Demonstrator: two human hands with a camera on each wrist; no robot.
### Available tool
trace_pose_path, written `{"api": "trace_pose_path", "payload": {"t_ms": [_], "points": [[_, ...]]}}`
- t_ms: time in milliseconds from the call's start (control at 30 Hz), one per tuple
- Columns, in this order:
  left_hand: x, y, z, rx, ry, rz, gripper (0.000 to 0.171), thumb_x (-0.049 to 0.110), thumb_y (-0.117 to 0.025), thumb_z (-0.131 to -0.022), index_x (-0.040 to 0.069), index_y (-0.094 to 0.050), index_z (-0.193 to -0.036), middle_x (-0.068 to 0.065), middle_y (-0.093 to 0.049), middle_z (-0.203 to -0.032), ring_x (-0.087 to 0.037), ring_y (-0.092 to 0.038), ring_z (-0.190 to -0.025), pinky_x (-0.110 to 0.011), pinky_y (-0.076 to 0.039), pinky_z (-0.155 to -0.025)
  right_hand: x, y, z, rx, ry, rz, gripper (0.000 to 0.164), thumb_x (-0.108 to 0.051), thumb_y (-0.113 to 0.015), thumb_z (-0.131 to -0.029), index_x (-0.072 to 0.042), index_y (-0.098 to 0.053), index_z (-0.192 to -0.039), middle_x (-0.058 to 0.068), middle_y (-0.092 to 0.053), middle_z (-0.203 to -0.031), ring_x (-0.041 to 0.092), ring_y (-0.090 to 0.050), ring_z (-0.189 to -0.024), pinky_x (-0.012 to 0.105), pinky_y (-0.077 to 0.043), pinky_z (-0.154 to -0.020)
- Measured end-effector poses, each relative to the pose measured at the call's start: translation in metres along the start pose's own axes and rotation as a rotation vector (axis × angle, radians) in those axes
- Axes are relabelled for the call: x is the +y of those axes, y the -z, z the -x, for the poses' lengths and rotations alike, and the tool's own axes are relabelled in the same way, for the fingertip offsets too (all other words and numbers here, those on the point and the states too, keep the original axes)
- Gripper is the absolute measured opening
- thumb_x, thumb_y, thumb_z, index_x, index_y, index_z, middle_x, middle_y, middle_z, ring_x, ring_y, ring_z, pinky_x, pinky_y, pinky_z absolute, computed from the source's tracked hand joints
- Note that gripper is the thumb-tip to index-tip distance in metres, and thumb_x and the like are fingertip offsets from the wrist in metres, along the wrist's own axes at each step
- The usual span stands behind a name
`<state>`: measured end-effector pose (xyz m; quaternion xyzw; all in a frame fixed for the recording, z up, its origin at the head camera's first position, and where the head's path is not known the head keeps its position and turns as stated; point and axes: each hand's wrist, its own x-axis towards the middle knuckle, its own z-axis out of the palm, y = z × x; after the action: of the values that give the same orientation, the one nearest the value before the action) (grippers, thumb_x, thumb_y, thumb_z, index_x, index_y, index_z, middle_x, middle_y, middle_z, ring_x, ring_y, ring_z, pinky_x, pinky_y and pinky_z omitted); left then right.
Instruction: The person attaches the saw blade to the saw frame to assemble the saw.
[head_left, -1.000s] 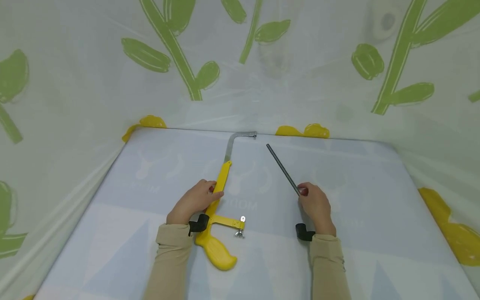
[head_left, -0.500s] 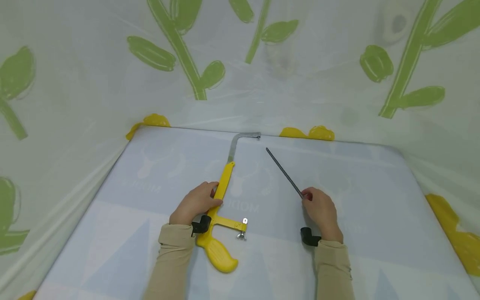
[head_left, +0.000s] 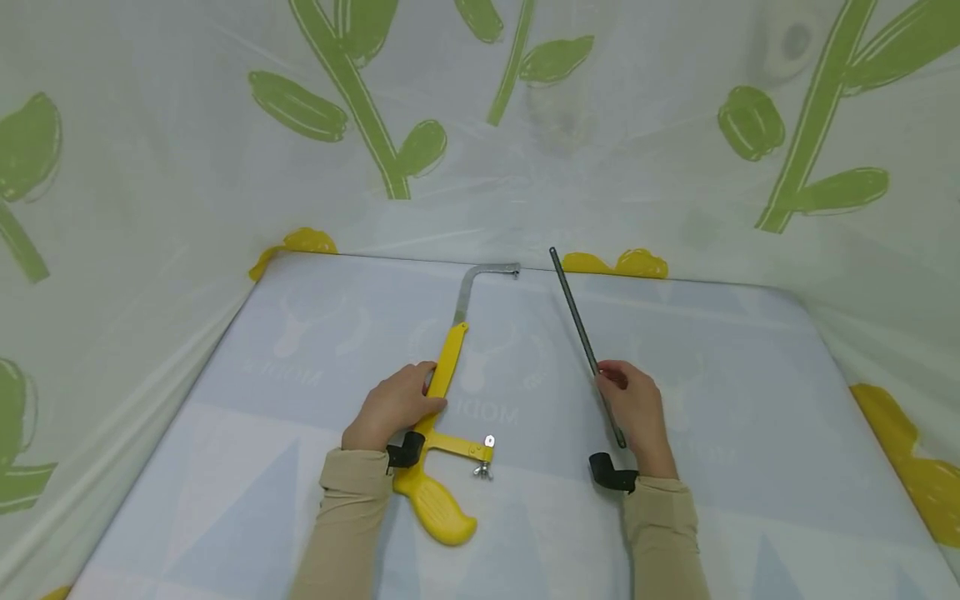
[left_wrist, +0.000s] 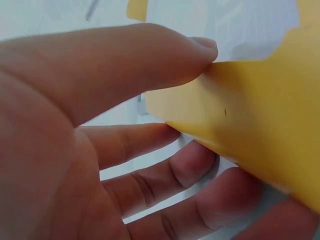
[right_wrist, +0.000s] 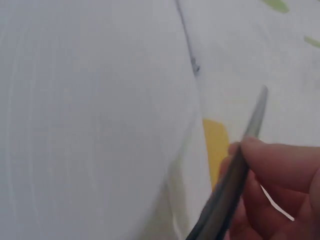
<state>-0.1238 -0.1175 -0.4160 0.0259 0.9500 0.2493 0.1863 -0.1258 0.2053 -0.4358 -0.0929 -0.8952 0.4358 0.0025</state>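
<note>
A yellow hacksaw frame lies on the table, its grey metal hook at the far end and its yellow handle toward me. My left hand grips the frame's long bar, with the thumb along one edge and the fingers under the other in the left wrist view. To the right, my right hand pinches a thin dark hacksaw blade between thumb and fingers. The blade slants up and away, its near end showing below the fingers. A wing nut sits on the frame's short yellow arm.
A pale patterned cloth covers the table. Behind it and at the sides hangs a whitish sheet with green leaf prints and yellow shapes. Each wrist carries a black camera mount.
The hacksaw blade has swung steeper, its far tip rising toward the table's back edge. Its near end now shows beneath my right hand. My left hand stays on the frame.
</note>
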Motion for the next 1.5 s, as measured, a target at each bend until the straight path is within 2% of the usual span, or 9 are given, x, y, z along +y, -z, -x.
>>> {"api": "trace_pose_path", "payload": {"t_ms": [100,233,333,433,633,900,1133,1500], "points": [[-0.001,0.000,0.000,-0.001,0.004,-0.006,0.062,0.033,-0.064,-0.080,0.013,-0.039,-0.133,-0.002,-0.048,-0.081,-0.016,-0.046,-0.067,-0.030,-0.038,-0.057,-0.005,-0.005,-0.001,-0.003,-0.074,-0.248,0.030,-0.022,-0.059,-0.086,-0.009,-0.057,-0.114,0.007,-0.058,-0.104,0.017,-0.055,-0.090,0.029,-0.044,-0.074],[-0.001,0.000,-0.002,0.004,0.000,-0.010,0.062,0.033,-0.064,-0.080,0.013,-0.039,-0.133,-0.002,-0.048,-0.082,-0.016,-0.046,-0.066,-0.029,-0.037,-0.057,-0.014,-0.013,-0.001,-0.050,-0.161,-0.591,0.036,-0.021,-0.063,-0.084,-0.007,-0.053,-0.115,0.005,-0.061,-0.102,0.015,-0.060,-0.089,0.025,-0.047,-0.072],[0.001,0.001,-0.002,0.006,0.003,-0.010,0.063,0.034,-0.064,-0.080,0.013,-0.039,-0.133,-0.002,-0.048,-0.082,-0.016,-0.046,-0.066,-0.029,-0.038,-0.057,-0.021,-0.019,0.000,-0.113,-0.193,-0.746,0.038,-0.017,-0.063,-0.083,-0.004,-0.050,-0.116,0.002,-0.064,-0.098,0.017,-0.059,-0.095,0.025,-0.047,-0.073],[0.002,0.001,-0.003,0.003,0.000,-0.009,0.063,0.034,-0.064,-0.080,0.012,-0.039,-0.133,-0.002,-0.048,-0.082,-0.016,-0.047,-0.066,-0.029,-0.038,-0.057,-0.026,-0.026,0.000,-0.148,-0.216,-0.820,0.038,-0.014,-0.063,-0.083,-0.003,-0.049,-0.116,0.000,-0.065,-0.096,0.019,-0.057,-0.100,0.024,-0.046,-0.073],[0.003,0.001,-0.006,0.003,0.005,-0.008,0.063,0.035,-0.064,-0.079,0.013,-0.039,-0.133,-0.002,-0.048,-0.082,-0.016,-0.047,-0.067,-0.029,-0.038,-0.057,-0.032,-0.046,-0.001,-0.160,-0.205,-0.807,0.035,-0.010,-0.062,-0.084,-0.001,-0.051,-0.116,0.007,-0.063,-0.099,0.017,-0.059,-0.095,0.026,-0.046,-0.079],[0.000,-0.003,-0.007,-0.008,0.015,0.012,0.063,0.034,-0.065,-0.079,0.014,-0.039,-0.133,-0.002,-0.048,-0.082,-0.016,-0.047,-0.066,-0.029,-0.038,-0.057,-0.033,-0.067,-0.003,-0.162,-0.201,-0.743,0.029,-0.010,-0.062,-0.083,-0.004,-0.057,-0.111,0.009,-0.064,-0.096,0.018,-0.061,-0.091,0.026,-0.047,-0.077],[0.000,-0.006,-0.008,-0.031,0.010,0.008,0.064,0.035,-0.065,-0.079,0.013,-0.039,-0.133,-0.002,-0.048,-0.081,-0.016,-0.047,-0.067,-0.029,-0.038,-0.057,-0.031,-0.075,0.002,-0.154,-0.197,-0.642,0.024,-0.012,-0.063,-0.082,-0.007,-0.061,-0.106,0.010,-0.065,-0.093,0.018,-0.062,-0.086,0.025,-0.047,-0.075],[-0.006,0.000,-0.002,-0.010,0.012,0.018,0.064,0.035,-0.065,-0.079,0.015,-0.039,-0.133,-0.002,-0.048,-0.081,-0.016,-0.047,-0.066,-0.029,-0.037,-0.056,-0.043,-0.084,0.004,-0.157,-0.164,-0.532,0.025,-0.014,-0.065,-0.080,-0.006,-0.062,-0.104,0.009,-0.066,-0.088,0.017,-0.062,-0.082,0.025,-0.049,-0.070]]}}
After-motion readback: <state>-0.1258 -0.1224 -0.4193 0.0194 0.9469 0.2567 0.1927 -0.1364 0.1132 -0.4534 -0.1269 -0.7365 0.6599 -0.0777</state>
